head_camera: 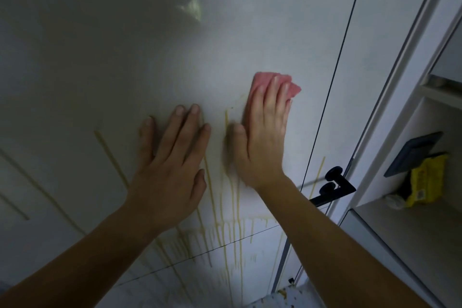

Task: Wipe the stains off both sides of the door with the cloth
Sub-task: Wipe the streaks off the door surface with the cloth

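The door is filling most of the frame, a pale, smooth, slightly glossy panel with a dark shadow lying across its upper left. A thin dark line is running down it from the top right of centre towards the handle, and another is crossing it low down. Yellow stains are running in long thin drips from the middle of the frame to the bottom centre, gathering thickest along the lower line. One more streak is slanting at the left, and a faint one is showing just left of the handle.

The cloth, pink and folded, is lying flat against the door right of centre, at the top of the drips. The right hand is pressing it there. Its grip is wide, the fingers straight over the cloth and the thumb spread out onto the bare door. The left hand is resting flat on the door just beside it, grip wide too, fingers splayed and holding nothing.

A black handle is sticking out at the door's right edge. Beyond the white frame, at the right of the picture, a pale shelf is carrying a yellow packet with a flat black thing leaning over it. The packet is bearing a small printed label, too small to read.
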`<state>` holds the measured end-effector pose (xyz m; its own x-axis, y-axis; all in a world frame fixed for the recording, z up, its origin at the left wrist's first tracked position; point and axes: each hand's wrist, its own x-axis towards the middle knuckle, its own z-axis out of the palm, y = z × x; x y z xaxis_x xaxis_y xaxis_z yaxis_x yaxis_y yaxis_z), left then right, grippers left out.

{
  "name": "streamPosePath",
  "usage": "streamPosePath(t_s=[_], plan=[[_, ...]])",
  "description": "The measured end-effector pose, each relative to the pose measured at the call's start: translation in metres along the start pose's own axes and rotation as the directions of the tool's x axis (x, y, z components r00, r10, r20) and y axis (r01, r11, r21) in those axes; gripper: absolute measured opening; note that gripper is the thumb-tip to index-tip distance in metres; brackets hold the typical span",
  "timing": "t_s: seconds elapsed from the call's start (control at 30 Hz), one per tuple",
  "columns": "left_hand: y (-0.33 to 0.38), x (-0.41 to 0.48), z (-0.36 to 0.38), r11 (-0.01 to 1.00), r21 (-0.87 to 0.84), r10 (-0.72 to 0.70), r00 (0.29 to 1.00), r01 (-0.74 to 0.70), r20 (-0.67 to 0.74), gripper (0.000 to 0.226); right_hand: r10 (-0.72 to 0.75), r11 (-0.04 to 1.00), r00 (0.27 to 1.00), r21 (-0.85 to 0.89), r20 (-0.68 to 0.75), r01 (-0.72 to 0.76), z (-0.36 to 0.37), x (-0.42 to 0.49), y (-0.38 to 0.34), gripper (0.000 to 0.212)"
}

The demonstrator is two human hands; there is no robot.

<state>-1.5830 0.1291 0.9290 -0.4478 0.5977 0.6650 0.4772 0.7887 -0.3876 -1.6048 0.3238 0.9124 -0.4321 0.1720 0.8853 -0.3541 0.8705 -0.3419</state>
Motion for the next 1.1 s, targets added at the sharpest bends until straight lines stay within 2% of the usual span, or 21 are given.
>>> streamPosePath(t_s=[0.07,0.13,0.2,0.27,0.33,0.37,0.4,0.43,0.5,0.53,0.57,0.6,0.67,0.7,0.73,0.77,0.87,0.93,1.0,1.07,1.1], plan=[[-0.002,-0.006,-0.001,1.000,-0.019,-0.003,1.000,0.003,0.009,0.074,-0.140,0.988,0.988,-0.057,0.069,0.144,0.007,-0.014,0.003,0.071],[-0.005,-0.013,-0.002,1.000,-0.021,-0.009,1.000,0.009,0.021,0.072,-0.308,0.936,0.930,-0.111,0.200,0.334,0.011,-0.048,0.014,0.074],[-0.008,-0.019,-0.002,1.000,-0.008,-0.002,1.000,0.002,0.028,0.073,-0.383,0.895,0.888,-0.137,0.254,0.425,0.006,-0.055,0.023,0.072],[-0.011,-0.023,-0.002,1.000,-0.010,-0.001,1.000,0.001,0.013,0.075,-0.332,0.918,0.920,-0.155,0.206,0.366,-0.001,-0.027,0.014,0.069],[-0.014,-0.025,-0.002,1.000,-0.017,-0.010,1.000,0.010,-0.006,0.077,-0.203,0.969,0.975,-0.125,0.092,0.214,-0.003,0.005,-0.004,0.067],[-0.015,-0.026,-0.001,1.000,-0.023,-0.017,1.000,0.017,-0.014,0.076,-0.177,0.977,0.982,-0.111,0.064,0.183,0.000,0.011,-0.012,0.067],[-0.017,-0.028,-0.002,0.999,-0.031,-0.028,0.999,0.028,-0.020,0.076,-0.212,0.968,0.974,-0.117,0.084,0.221,0.004,0.008,-0.016,0.068],[-0.019,-0.031,-0.002,0.998,-0.037,-0.044,0.999,0.043,-0.025,0.075,-0.299,0.938,0.943,-0.139,0.148,0.319,0.009,-0.003,-0.017,0.069],[-0.027,-0.036,-0.004,0.996,-0.034,-0.084,0.996,0.083,-0.036,0.074,-0.492,0.821,0.817,-0.151,0.301,0.550,0.012,-0.029,-0.006,0.066],[-0.030,-0.039,-0.005,0.994,-0.034,-0.105,0.994,0.104,-0.042,0.075,-0.541,0.779,0.772,-0.147,0.334,0.610,0.008,-0.031,0.001,0.064],[-0.034,-0.042,-0.006,0.992,-0.037,-0.126,0.991,0.124,-0.050,0.076,-0.552,0.768,0.765,-0.153,0.332,0.621,0.004,-0.022,0.005,0.063],[-0.037,-0.045,-0.006,0.988,-0.039,-0.149,0.987,0.146,-0.062,0.076,-0.526,0.791,0.795,-0.171,0.302,0.588,0.000,-0.008,0.003,0.062],[-0.042,-0.052,-0.007,0.980,-0.038,-0.196,0.977,0.194,-0.078,0.077,-0.373,0.898,0.913,-0.183,0.166,0.400,-0.003,0.022,-0.013,0.063],[-0.044,-0.055,-0.007,0.976,-0.042,-0.217,0.973,0.214,-0.079,0.077,-0.295,0.936,0.949,-0.167,0.115,0.311,0.000,0.027,-0.024,0.065],[-0.046,-0.058,-0.007,0.972,-0.045,-0.234,0.969,0.231,-0.078,0.077,-0.279,0.943,0.954,-0.156,0.108,0.294,0.005,0.024,-0.035,0.067],[-0.048,-0.061,-0.008,0.969,-0.046,-0.244,0.967,0.241,-0.074,0.077,-0.342,0.918,0.928,-0.157,0.151,0.364,0.013,0.011,-0.041,0.068],[-0.059,-0.068,-0.011,0.966,-0.038,-0.258,0.963,0.256,-0.072,0.076,-0.561,0.756,0.754,-0.160,0.343,0.635,0.029,-0.041,-0.038,0.065],[-0.070,-0.071,-0.015,0.959,-0.034,-0.284,0.954,0.282,-0.095,0.075,-0.596,0.720,0.728,-0.174,0.340,0.671,0.025,-0.031,-0.034,0.064],[-0.080,-0.072,-0.018,0.953,-0.027,-0.303,0.945,0.302,-0.120,0.075,-0.568,0.753,0.788,-0.235,0.238,0.614,0.018,0.014,-0.048,0.066],[-0.084,-0.073,-0.020,0.951,-0.035,-0.308,0.943,0.306,-0.128,0.075,-0.444,0.865,0.894,-0.236,0.055,0.443,0.013,0.063,-0.067,0.066],[-0.084,-0.075,-0.020,0.949,-0.044,-0.315,0.941,0.312,-0.127,0.075,-0.379,0.906,0.925,-0.201,-0.001,0.371,0.014,0.075,-0.077,0.067]])
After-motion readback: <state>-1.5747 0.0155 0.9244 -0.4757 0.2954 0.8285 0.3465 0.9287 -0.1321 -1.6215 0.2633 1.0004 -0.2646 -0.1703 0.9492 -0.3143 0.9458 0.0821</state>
